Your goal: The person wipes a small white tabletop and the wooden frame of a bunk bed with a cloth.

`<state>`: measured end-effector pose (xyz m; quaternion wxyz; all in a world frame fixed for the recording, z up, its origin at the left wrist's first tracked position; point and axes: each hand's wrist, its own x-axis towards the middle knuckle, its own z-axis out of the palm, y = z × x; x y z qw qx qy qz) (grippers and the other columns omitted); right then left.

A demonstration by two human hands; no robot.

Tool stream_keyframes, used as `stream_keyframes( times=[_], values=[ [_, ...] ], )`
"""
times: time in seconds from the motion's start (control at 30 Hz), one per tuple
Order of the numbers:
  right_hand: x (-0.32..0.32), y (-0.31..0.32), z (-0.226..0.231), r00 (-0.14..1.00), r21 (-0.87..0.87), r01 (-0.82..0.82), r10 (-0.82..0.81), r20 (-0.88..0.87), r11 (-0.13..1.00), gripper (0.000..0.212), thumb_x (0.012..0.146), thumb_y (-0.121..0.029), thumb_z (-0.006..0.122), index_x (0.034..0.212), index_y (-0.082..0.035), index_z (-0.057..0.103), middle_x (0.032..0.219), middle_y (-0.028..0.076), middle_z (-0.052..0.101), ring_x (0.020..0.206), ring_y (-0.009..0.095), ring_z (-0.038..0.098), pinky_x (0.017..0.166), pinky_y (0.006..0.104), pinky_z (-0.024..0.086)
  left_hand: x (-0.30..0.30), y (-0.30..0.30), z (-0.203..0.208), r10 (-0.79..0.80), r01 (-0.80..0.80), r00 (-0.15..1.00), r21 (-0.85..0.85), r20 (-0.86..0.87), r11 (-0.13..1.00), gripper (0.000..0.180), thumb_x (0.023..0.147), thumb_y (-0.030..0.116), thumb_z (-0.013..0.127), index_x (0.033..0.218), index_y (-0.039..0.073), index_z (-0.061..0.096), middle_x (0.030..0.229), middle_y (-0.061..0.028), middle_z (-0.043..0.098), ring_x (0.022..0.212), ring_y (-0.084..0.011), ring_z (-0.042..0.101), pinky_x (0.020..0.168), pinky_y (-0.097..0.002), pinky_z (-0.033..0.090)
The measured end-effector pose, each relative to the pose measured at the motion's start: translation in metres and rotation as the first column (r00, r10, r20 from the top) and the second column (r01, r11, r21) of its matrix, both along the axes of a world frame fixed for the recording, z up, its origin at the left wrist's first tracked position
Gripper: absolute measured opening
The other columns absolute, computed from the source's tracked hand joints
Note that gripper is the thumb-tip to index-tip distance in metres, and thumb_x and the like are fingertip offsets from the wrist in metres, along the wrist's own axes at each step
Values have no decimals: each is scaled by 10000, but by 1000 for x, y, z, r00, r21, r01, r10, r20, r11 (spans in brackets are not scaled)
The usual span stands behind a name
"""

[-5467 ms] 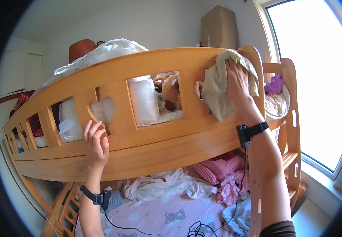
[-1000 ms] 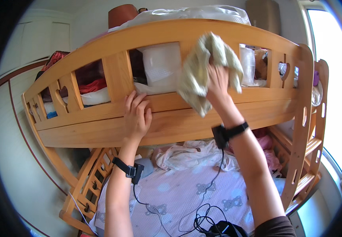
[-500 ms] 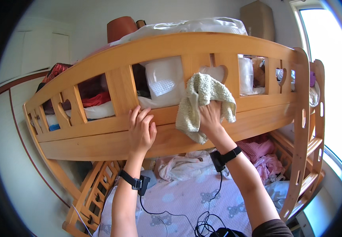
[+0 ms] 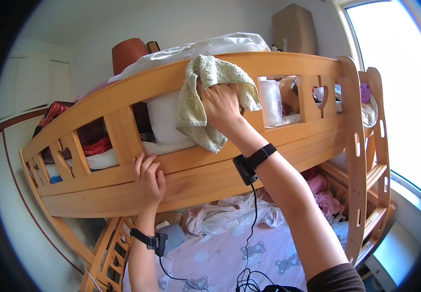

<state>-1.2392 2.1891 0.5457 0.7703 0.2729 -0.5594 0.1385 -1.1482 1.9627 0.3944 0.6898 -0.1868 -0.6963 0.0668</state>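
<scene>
My right hand presses a pale green towel against the upper guard rail of a wooden bunk bed. The towel drapes over the rail's top edge and hangs down past my fingers. My left hand lies flat on the lower side board of the top bunk, fingers spread, holding nothing. Both wrists carry black bands with cables. White pillows and bedding show behind the rail's slats.
A wooden ladder stands at the bed's right end beside a bright window. A brown box and a reddish pot sit on top. The lower bunk holds a patterned sheet and crumpled clothes.
My right hand has carried the towel leftward along the rail, dipped to the lower board half a second ago, and now is up on the top rail. My left hand shifted along the side board.
</scene>
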Motion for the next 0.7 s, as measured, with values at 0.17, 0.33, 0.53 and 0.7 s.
stream_keyframes(
  times=[0.17,0.33,0.53,0.7],
  values=[
    [-11,42,4,973,18,-23,19,229,1000,344,849,-231,415,1072,-28,581,928,163,624,919,317,579,904,451,380,0,-1,0,44,-44,999,-9,-10,999,214,821,45,517,1030,59,475,1183,-121,536,1192,-367,419,1041,-549,265],
    [-37,117,2,881,50,51,-68,468,997,247,796,-128,463,917,-1,638,837,183,621,754,330,605,671,431,478,-5,-4,-3,59,-59,998,-2,-20,998,155,905,140,436,1024,51,480,1176,-126,541,1196,-366,406,1043,-530,247],
    [-94,236,-2,949,-40,172,-155,273,984,696,724,-228,648,1343,-94,361,1232,161,509,1130,328,497,919,525,325,-7,-6,-4,118,-119,993,-14,-26,993,193,889,131,445,1059,41,465,1184,-141,529,1191,-388,403,1043,-559,240],
    [-100,311,8,856,-172,89,14,517,981,466,804,-266,599,1211,-65,497,1129,191,574,1020,321,580,839,451,460,-3,-5,-6,157,-158,987,-7,-34,987,196,871,106,445,1055,40,457,1185,-150,522,1201,-395,389,1048,-568,229]
  ],
)
